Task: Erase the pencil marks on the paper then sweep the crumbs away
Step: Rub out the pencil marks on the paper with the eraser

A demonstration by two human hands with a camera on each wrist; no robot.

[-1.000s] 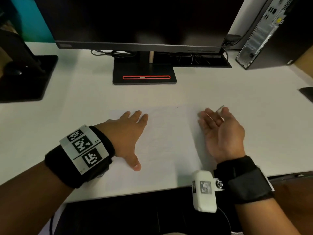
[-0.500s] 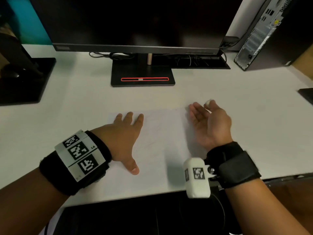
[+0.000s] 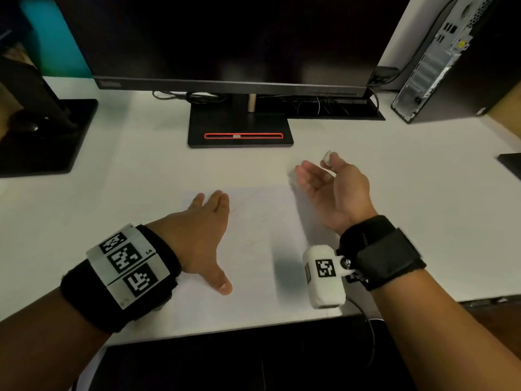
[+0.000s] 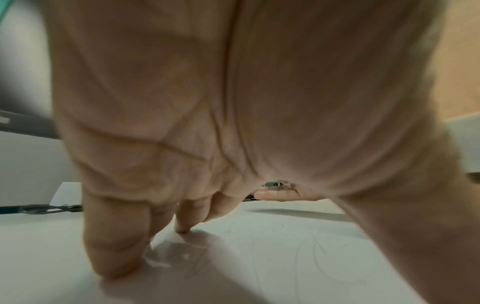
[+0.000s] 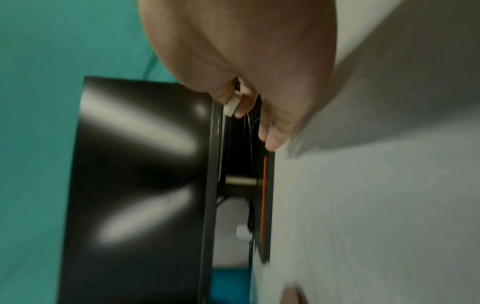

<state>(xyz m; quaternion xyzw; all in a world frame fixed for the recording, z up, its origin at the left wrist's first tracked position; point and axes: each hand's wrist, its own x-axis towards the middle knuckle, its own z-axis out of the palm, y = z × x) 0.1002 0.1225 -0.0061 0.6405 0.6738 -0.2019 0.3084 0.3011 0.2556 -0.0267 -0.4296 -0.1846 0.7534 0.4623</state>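
L hand [image 3: 197, 235] is lying flat, pinning the white paper sheet [image 3: 262, 221]; R hand [image 3: 335, 190] is pinching a small white eraser [image 3: 327, 158]. Sweep w/ pinky edge, outward, keeping paper pinned.

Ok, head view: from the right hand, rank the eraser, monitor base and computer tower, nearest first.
From the right hand:
1. Eraser, pinched at its fingertips.
2. Monitor base, ahead and to its left.
3. Computer tower, far back right.
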